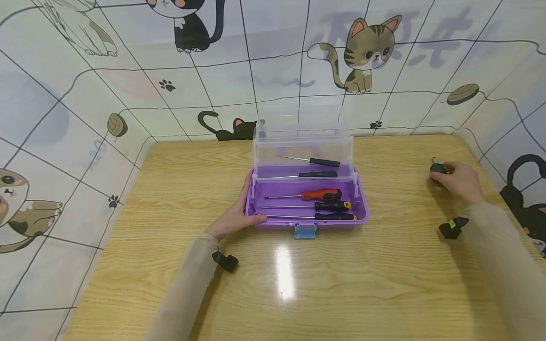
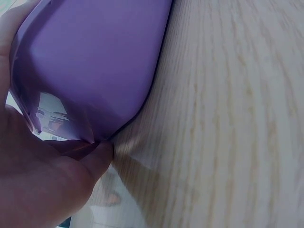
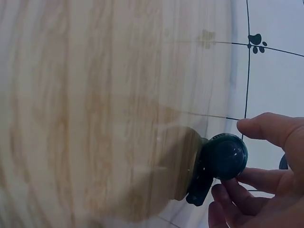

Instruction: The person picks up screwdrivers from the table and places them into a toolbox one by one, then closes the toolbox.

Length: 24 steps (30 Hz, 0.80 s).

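Observation:
A purple toolbox [image 1: 364, 208] stands on the table, its clear lid [image 1: 303, 130] raised. Inside lie a red-handled screwdriver [image 1: 322, 194] and several black-handled ones, two with yellow ends. Another black handle [image 1: 324, 162] shows at the clear lid; whether it is a reflection, I cannot tell. My left hand [image 1: 233, 217] grips the box's left end, thumb at the front corner; the left wrist view shows fingers around the purple wall [image 2: 99, 61]. At far right, my right hand [image 1: 462, 180] surrounds a short dark green tool [image 1: 438, 168] with a metal tip. Its rounded end [image 3: 228, 156] sits beside my fingertips, thumb slightly apart.
The box's blue latch [image 1: 304, 231] hangs at the front. Wood tabletop [image 1: 341, 293] extends around the box. A cat-patterned cloth wall [image 1: 277, 80] encloses the back and both sides. Each wrist wears a small black camera.

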Tool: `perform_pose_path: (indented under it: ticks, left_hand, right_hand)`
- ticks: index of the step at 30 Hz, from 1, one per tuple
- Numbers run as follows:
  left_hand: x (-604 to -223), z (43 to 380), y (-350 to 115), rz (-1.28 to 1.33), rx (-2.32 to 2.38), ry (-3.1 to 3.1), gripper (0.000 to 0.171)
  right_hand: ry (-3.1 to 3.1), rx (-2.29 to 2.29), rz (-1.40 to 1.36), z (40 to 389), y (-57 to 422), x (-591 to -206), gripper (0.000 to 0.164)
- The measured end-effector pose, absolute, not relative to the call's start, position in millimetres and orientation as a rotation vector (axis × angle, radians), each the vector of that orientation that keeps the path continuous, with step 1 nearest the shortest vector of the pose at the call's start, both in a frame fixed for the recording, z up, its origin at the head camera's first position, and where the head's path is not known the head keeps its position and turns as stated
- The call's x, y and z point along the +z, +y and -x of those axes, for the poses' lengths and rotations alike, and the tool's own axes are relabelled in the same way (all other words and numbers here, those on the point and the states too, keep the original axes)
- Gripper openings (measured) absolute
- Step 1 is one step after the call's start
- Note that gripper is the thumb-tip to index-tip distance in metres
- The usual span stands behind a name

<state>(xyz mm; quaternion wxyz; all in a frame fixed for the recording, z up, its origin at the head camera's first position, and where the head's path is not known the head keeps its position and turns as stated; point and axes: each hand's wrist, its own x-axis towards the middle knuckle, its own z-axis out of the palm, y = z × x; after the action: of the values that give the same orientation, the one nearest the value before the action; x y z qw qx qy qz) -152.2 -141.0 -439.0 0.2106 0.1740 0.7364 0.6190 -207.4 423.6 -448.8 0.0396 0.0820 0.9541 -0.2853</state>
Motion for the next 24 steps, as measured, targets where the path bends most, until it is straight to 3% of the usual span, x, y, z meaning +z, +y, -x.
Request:
perform_pose_path:
  ticks: [18, 24]
  left_hand:
    - [-439.0, 152.1, -141.3, -0.525, 1.716, 2.065, 0.116]
    - [-459.6, 159.1, -145.2, -0.525, 1.703, 2.101, 0.117]
  right_hand:
    - [2.973, -0.767, -0.165, 209.6, 414.0, -458.4, 0.054]
    - [2.993, -0.793, -0.112, 209.7, 414.0, -461.6, 0.049]
